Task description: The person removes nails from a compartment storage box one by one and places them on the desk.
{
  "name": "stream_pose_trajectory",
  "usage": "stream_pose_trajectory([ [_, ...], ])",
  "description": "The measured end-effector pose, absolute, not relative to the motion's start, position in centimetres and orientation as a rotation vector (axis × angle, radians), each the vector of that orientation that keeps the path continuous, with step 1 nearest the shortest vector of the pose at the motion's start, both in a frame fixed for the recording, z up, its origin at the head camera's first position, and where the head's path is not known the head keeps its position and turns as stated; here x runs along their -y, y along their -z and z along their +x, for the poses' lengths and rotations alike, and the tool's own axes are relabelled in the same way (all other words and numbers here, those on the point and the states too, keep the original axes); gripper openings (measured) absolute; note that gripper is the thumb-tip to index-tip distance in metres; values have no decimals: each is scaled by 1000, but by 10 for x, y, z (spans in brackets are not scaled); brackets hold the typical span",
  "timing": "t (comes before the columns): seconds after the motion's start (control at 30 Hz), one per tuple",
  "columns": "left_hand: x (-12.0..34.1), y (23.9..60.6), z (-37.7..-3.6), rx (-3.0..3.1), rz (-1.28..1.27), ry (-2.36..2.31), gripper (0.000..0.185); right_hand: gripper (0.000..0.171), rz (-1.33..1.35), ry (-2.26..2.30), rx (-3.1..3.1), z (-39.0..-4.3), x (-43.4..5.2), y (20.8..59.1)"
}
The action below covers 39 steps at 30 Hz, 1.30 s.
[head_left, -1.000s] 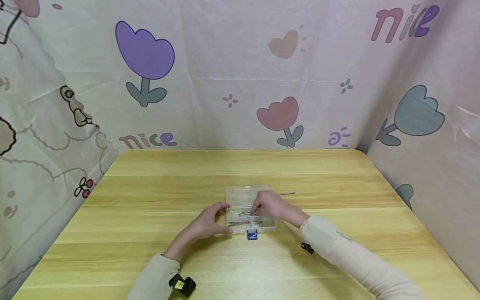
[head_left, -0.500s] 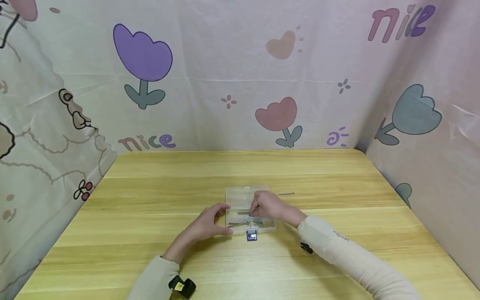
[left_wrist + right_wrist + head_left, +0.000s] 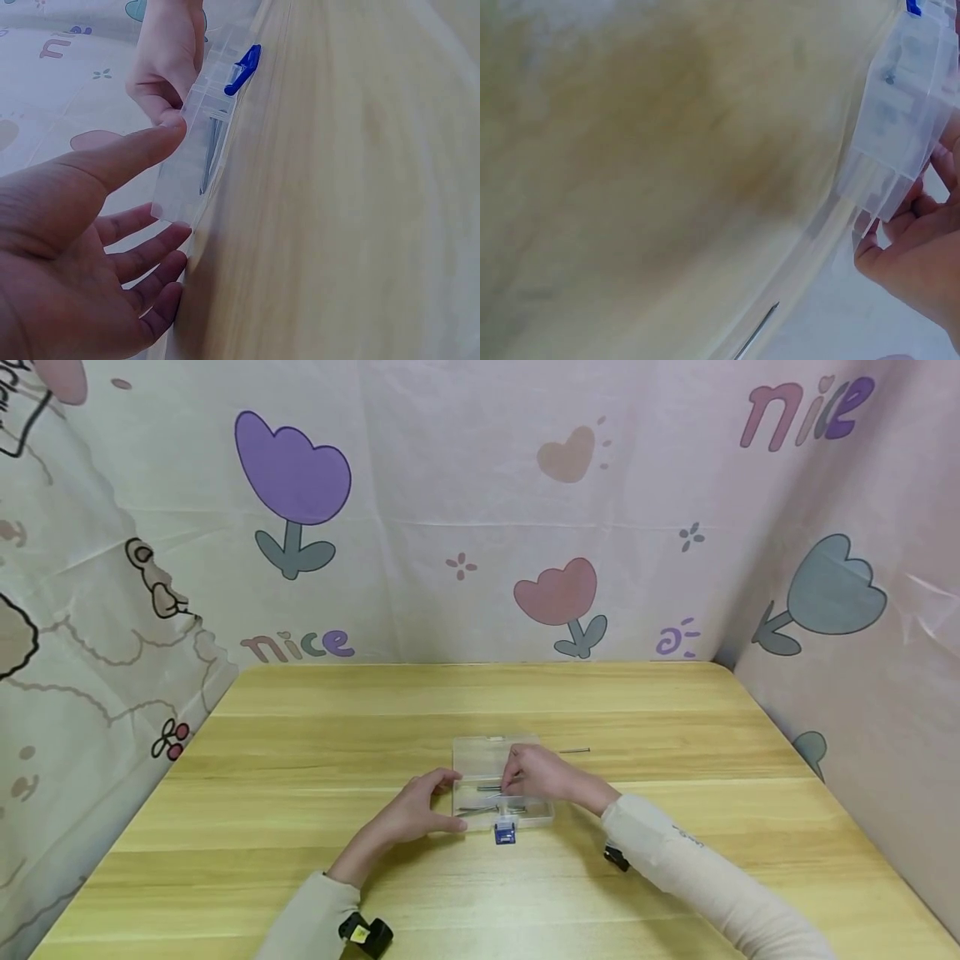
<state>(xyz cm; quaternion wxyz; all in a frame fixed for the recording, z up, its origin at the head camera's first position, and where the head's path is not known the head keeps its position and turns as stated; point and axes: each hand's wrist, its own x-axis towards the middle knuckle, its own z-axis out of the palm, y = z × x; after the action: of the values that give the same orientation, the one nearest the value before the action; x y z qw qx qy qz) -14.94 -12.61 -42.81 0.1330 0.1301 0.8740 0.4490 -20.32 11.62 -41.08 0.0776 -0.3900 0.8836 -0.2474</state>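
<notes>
Left hand (image 3: 416,810) steadies the clear plastic box (image 3: 480,753), grip released; right hand (image 3: 536,774) pinches a thin metal pin (image 3: 489,787) inside: light, stiff, likely slippery.

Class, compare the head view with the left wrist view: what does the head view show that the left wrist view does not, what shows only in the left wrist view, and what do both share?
Only the head view shows a loose metal pin lying on the table beyond the box, plus both sleeves. Only the left wrist view shows the left hand close up, thumb and fingertips against the box's end. Both show the clear plastic box with its blue latch, metal pins inside, and the right hand at the box.
</notes>
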Motion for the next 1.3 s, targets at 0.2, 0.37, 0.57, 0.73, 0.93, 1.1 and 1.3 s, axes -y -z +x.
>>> stream_pose_trajectory([
  [0.2,125,430,-150,-2545,361,-1307,69,5,-1152,865,-2580,-206,-119,407],
  [0.37,125,431,-151,-2544,364,-1311,69,4,-1107,934,-2550,-208,-122,404],
  [0.57,125,431,-150,-2541,372,-1316,69,5,-1066,953,-2538,-208,-124,400],
  [0.73,125,431,-150,-2544,379,-1311,69,5,-1085,951,-2567,-210,-128,398],
  [0.93,124,431,-150,-2543,363,-1310,69,8,-1071,916,-2637,-211,-134,394],
  [1.1,124,430,-149,-2545,363,-1307,69,5,-1074,930,-2660,-214,-143,391],
  [1.3,124,430,-149,-2542,355,-1304,69,5,-986,958,-2678,-217,-155,386],
])
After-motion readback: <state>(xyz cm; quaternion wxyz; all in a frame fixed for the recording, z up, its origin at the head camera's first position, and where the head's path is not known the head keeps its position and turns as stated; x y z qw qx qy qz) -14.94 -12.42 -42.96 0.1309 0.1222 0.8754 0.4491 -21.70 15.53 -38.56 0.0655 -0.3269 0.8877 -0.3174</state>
